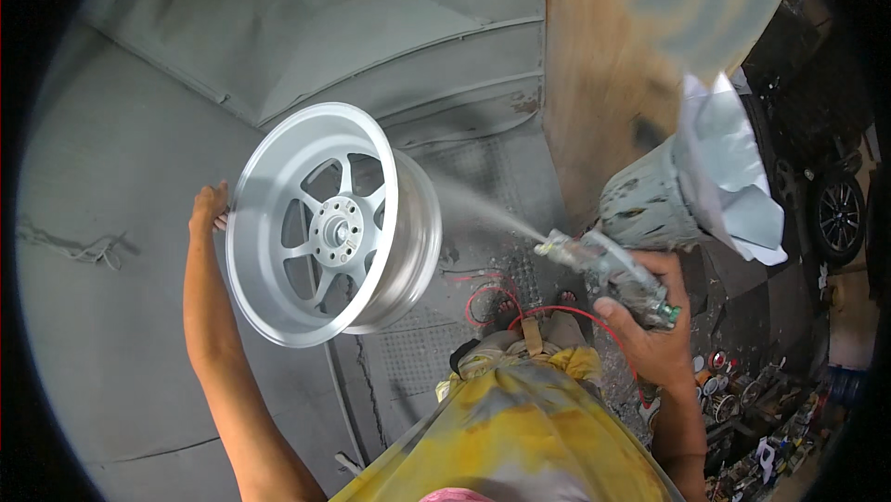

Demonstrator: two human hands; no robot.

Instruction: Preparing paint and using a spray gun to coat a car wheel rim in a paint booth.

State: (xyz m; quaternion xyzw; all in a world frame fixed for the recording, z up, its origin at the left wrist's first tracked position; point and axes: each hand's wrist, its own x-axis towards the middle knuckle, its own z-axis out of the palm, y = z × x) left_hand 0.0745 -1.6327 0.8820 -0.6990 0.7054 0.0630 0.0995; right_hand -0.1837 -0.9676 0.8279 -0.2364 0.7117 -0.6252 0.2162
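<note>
A silver alloy wheel rim (337, 228) with several spokes stands tilted in front of me, left of the middle. My left hand (212, 207) is at its left edge, with the fingers curled against the rim and partly hidden. My right hand (654, 321) is wrapped round a paint-crusted spray gun (617, 275), on the right. A pale mist (492, 210) streams from the gun's nozzle toward the rim's right side. On the gun sits a grey-spattered cup (652, 200) with a white paper funnel (733, 173) at its mouth.
A red air hose (483, 298) loops near my feet. Below the wheel rim runs a thin metal pole (343, 400). Grey sheeting (121, 149) lines the left and back, beside a wooden panel (594, 66). Cans and clutter (729, 395) lie at lower right; another wheel (837, 214) stands far right.
</note>
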